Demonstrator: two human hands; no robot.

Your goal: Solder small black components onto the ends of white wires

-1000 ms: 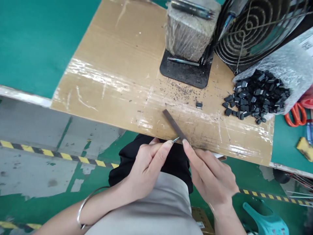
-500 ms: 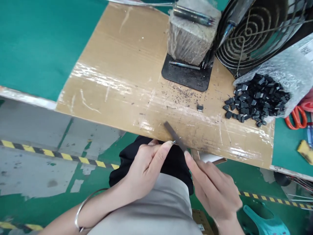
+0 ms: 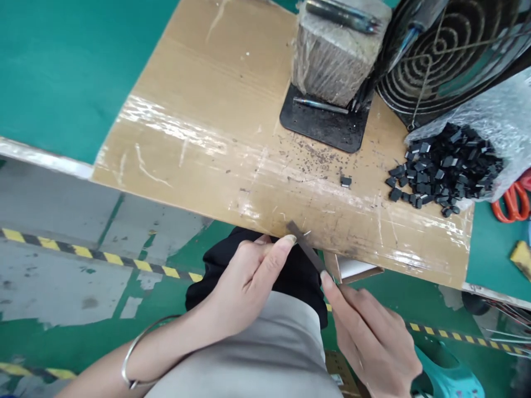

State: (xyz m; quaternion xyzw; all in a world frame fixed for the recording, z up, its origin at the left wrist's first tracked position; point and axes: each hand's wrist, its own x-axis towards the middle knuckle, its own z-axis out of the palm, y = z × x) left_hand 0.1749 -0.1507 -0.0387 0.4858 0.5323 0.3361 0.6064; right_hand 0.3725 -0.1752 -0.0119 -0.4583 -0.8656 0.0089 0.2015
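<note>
My left hand [image 3: 253, 276] is closed at the table's front edge, thumb and fingers pinching a small metal piece [image 3: 307, 233] whose thin tip shows past the thumb. In my right hand [image 3: 369, 326] is a flat grey file [image 3: 309, 251], gripped near its lower end with the index finger along it. The file slants up and left, its blade against or very near the small metal piece; contact is hard to make out. Further back on the cardboard [image 3: 199, 116] lies one small black part [image 3: 345, 182], with dark filings scattered behind it.
A plastic-wrapped block [image 3: 336, 55] stands on a black plate [image 3: 323, 127] at the back. Right of it are a soldering iron in a holder, a round fan grille [image 3: 440, 55], a heap of black parts [image 3: 448, 166], red-handled scissors [image 3: 512, 202] and a yellow sponge [image 3: 521, 258].
My right hand and the file have moved down and slightly right, drawing the blade back along the metal piece. My left hand stays nearly in place. The view has shifted slightly.
</note>
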